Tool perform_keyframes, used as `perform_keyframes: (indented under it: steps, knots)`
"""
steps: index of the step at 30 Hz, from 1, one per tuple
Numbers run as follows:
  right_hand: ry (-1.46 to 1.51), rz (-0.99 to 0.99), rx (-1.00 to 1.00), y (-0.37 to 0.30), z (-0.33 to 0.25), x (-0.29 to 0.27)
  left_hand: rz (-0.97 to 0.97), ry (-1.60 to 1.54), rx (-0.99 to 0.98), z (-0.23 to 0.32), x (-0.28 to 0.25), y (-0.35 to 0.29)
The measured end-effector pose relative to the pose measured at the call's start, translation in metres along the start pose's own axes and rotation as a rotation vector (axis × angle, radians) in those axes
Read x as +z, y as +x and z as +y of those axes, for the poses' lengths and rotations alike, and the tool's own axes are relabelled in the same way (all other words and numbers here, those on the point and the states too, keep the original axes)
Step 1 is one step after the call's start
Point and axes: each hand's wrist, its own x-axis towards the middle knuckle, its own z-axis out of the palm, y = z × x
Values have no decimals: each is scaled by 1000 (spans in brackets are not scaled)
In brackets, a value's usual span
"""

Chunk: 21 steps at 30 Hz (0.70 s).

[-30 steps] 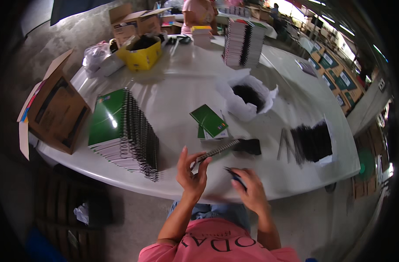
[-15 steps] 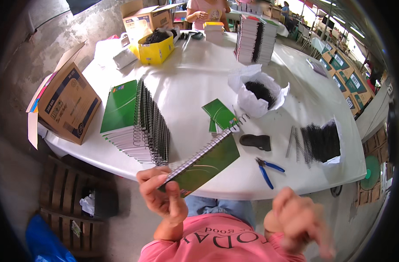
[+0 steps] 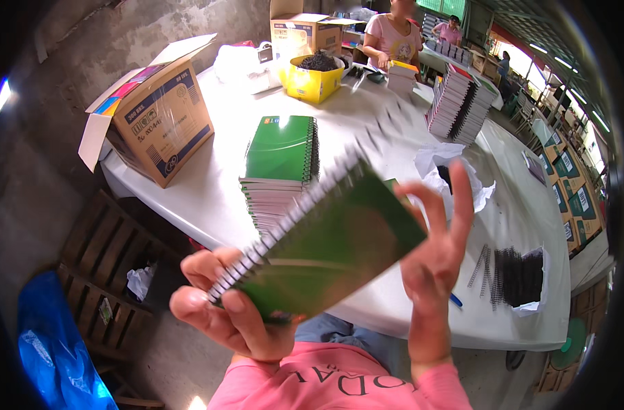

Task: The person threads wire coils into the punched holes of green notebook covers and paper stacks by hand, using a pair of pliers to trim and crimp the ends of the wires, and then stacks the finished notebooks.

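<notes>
Tilted above the near table edge is a green notebook [image 3: 332,246] with a wire spiral along its upper left side. My left hand [image 3: 240,314] is closed on its lower left corner, thumb and fingers pinching the spiral end. Past the far end of the notebook sticks a loose length of the spiral coil [image 3: 387,126], blurred. My right hand [image 3: 431,253] is raised by the notebook's right corner, fingers spread; whether it touches the cover I cannot tell. Beyond the notebook stands a stack of green notebooks [image 3: 281,154]. A blue plier handle [image 3: 456,300] peeks out beside my right wrist.
Black coils [image 3: 520,277] lie in white paper at the right; another paper-wrapped bundle [image 3: 476,198] sits farther back. A yellow box [image 3: 312,83] of coils, a cardboard carton [image 3: 165,123] and tall notebook stacks [image 3: 455,102] stand around the table [image 3: 373,311]. Across it is a person [image 3: 394,41].
The notebook has come up closer to view, still in my left hand. My right hand has risen from the lower right to the notebook's right corner. The whole view has swung left.
</notes>
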Motion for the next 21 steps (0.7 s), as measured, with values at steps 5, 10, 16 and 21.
perform_keyframes:
  steps: [5,10,16,21]
  knots:
    - [245,-95,-50,111,21,38,50,206,191,-22,22,59]
    - [-358,-307,205,170,96,6,-251,642,24,-73,-4,90]
    - [-406,-239,305,144,145,3,-343,367,-170,-115,-32,54]
    - [-285,-191,346,136,156,7,-350,233,-104,-127,-30,44]
